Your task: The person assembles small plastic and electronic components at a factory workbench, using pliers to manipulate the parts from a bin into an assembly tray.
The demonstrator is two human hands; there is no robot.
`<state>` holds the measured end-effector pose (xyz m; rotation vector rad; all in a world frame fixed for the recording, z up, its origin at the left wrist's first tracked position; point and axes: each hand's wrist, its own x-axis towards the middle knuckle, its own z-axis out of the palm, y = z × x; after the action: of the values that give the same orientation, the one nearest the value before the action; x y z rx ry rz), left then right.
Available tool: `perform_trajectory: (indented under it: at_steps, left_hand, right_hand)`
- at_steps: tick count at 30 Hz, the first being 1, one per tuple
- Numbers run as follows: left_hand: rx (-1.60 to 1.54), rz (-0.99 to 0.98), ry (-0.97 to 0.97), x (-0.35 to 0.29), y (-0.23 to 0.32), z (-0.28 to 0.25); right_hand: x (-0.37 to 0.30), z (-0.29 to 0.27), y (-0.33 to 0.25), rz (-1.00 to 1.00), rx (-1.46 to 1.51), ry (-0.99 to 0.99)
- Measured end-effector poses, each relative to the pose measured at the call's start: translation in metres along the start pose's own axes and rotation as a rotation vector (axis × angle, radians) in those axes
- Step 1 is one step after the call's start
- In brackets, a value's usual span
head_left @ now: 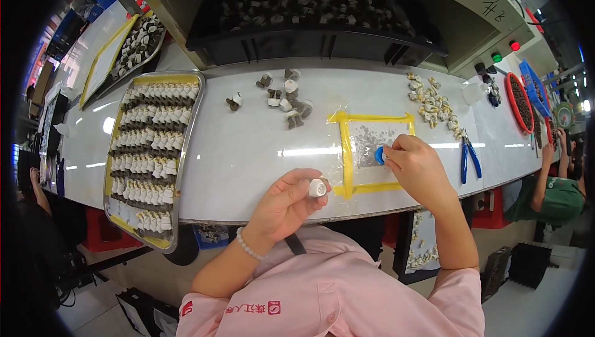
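Observation:
My left hand (287, 204) is closed on a small white molded part (318, 188), held just above the table's front edge. To its right, my right hand (415, 166) pinches a small blue round piece (379, 155). That blue piece is over a grey-smudged sheet (365, 142) framed with yellow tape; I cannot tell whether it touches the sheet. Several white and dark brown parts (291, 103) lie loose on the white table beyond my hands. Blue-handled pliers (470, 158) rest to the right of the taped sheet.
A metal tray (197, 111) with rows of small white-and-brown figures stands at left. At the back, a black bin (297, 46) full of parts sits under a machine frame (489, 21). White-and-yellow pieces (431, 98) lie back right, short of a red basin (519, 103). Other people work at far right.

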<state>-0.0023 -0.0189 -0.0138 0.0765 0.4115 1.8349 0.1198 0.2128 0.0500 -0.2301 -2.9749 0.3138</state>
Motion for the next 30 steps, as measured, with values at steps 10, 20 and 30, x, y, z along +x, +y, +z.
perform_trajectory:
  at_steps: [10,20,30]
  left_hand:
    - [0.052,0.024,0.066,0.0,-0.003,0.004]
    - [0.301,0.204,0.132,0.006,-0.018,0.002]
    - [0.376,0.243,0.159,0.006,-0.022,0.004]
  right_hand:
    - [-0.007,0.003,0.009,0.037,0.14,0.05]
    - [-0.025,0.024,-0.013,0.279,1.096,0.198]
    - [-0.017,0.032,-0.039,0.161,1.21,0.119]
